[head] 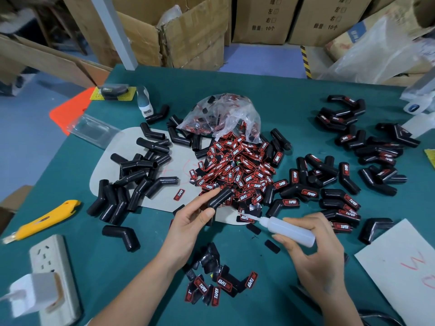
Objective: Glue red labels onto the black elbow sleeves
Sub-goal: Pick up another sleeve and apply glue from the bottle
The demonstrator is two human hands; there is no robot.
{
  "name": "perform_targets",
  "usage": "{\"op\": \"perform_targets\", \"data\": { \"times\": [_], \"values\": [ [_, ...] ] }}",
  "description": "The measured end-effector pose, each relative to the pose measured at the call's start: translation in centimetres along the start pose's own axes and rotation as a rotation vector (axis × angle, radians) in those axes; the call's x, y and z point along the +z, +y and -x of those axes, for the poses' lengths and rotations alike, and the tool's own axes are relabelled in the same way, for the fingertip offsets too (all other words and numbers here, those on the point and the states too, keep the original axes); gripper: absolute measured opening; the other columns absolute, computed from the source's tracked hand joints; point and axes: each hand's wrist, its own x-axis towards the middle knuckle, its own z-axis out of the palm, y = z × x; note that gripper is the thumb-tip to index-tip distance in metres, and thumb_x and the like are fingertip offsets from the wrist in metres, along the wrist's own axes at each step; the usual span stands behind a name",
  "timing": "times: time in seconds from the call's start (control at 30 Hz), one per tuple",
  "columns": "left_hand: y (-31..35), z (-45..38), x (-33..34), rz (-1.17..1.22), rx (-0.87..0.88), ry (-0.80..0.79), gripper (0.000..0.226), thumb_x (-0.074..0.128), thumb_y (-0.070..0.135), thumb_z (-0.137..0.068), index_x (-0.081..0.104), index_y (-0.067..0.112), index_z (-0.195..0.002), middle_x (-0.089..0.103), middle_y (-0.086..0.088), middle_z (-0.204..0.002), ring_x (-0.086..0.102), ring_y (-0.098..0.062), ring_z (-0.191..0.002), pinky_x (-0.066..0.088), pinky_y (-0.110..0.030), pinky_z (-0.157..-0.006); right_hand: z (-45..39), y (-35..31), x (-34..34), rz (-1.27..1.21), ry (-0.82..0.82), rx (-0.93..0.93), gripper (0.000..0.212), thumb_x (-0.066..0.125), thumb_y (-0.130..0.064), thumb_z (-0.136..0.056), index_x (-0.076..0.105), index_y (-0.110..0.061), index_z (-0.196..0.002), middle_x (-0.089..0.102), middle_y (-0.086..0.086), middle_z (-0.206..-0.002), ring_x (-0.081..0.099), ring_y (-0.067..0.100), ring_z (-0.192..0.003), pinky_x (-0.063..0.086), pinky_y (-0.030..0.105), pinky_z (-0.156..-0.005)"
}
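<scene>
Small label bunch [219,288] nearest me on green table [117,267]. My right hand [315,252] curled round glue bottle [290,229], nozzle aimed left at label [247,218] lying flat. My left hand [190,225] pinches bare sleeve [220,197], thumb and forefinger closed on it. Beyond: label heap [237,168] spilling from bag [223,116]. Bare sleeves [136,170] left, labelled sleeves [348,175] right. Boxes [195,31] behind.

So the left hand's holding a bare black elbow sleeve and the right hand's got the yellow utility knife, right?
Not quite. The head view shows the right hand gripping the white glue bottle, not the knife. The yellow utility knife lies untouched at the table's left edge. The left hand does hold a bare black elbow sleeve.
</scene>
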Motion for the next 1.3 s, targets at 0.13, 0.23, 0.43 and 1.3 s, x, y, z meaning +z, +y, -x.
{"op": "perform_targets", "data": {
  "times": [0.13, 0.23, 0.43, 1.3],
  "values": [
    [-0.12, -0.07, 0.04, 0.007, 0.003, 0.01, 0.056, 0.076, 0.055, -0.092, 0.064, 0.036, -0.144, 0.068, -0.001, -0.142, 0.055, -0.02, -0.115, 0.041, -0.04, -0.109, -0.12, 0.06, -0.16, -0.004, 0.025, 0.016, 0.027, 0.072, -0.039, -0.085, 0.06, -0.043, -0.108, 0.059, -0.022, -0.104, 0.057, -0.002, -0.095, 0.039, 0.009, -0.083],
    [-0.25, -0.08, 0.03, 0.018, 0.009, 0.003, 0.057, 0.077, 0.056, -0.091, 0.064, 0.037, -0.143, 0.067, -0.001, -0.142, 0.057, -0.02, -0.115, 0.04, -0.043, -0.113, -0.08, -0.09, -0.06, -0.001, 0.008, 0.008, 0.028, 0.072, -0.038, -0.085, 0.06, -0.043, -0.109, 0.058, -0.022, -0.103, 0.056, -0.002, -0.094, 0.039, 0.009, -0.082],
    [-0.27, -0.12, -0.13, 0.008, 0.017, -0.008, 0.057, 0.077, 0.056, -0.09, 0.064, 0.038, -0.143, 0.066, 0.002, -0.145, 0.053, -0.026, -0.115, 0.038, -0.05, -0.118, -0.05, 0.23, -0.29, 0.013, 0.037, 0.017, 0.027, 0.078, -0.034, -0.083, 0.063, -0.033, -0.104, 0.059, -0.022, -0.104, 0.057, -0.003, -0.095, 0.039, 0.008, -0.083],
    [0.18, 0.1, -0.05, -0.009, -0.01, -0.021, 0.05, 0.071, 0.049, -0.098, 0.063, 0.034, -0.145, 0.062, 0.001, -0.15, 0.053, -0.019, -0.143, 0.033, -0.046, -0.12, -0.34, -0.38, -0.41, 0.003, 0.03, 0.031, 0.028, 0.073, -0.04, -0.084, 0.061, -0.043, -0.108, 0.059, -0.023, -0.106, 0.058, -0.001, -0.094, 0.04, 0.01, -0.082]
  ]
}}
